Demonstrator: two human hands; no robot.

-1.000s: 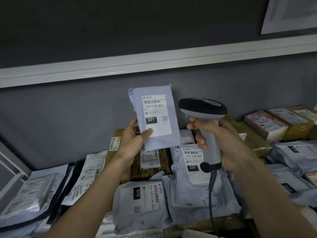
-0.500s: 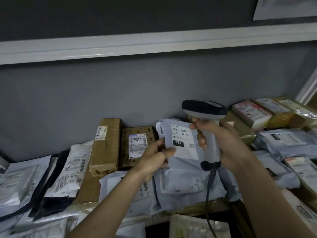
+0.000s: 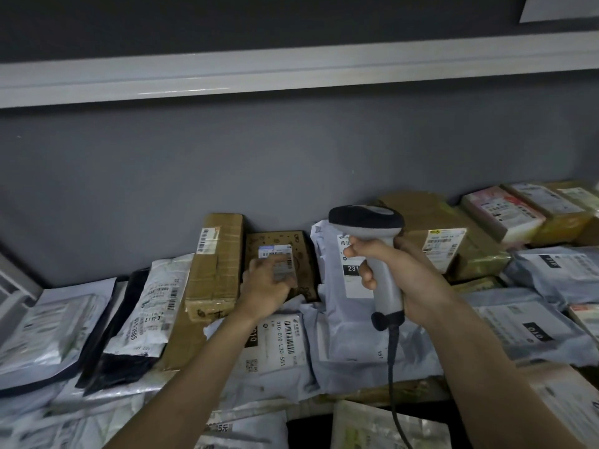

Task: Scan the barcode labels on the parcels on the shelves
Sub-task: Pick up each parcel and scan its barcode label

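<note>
free: open air along grey wall (image 3: 291,163) at 12 o'clock above parcels | blocked: upright cardboard box (image 3: 215,264) at 10 o'clock beside left hand (image 3: 265,286) | blocked: standing grey mailer (image 3: 340,280) between both hands | shelf packed 3 to 9 o'clock

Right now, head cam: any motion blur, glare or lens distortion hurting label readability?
Head view: dim overall; the left hand is motion-blurred, smearing the label on the dark patterned box. The right hand and scanner are sharp, with the 231 mailer legible beside them. Glare streak on the white shelf rail; the rail bows from wide-angle distortion.
</note>
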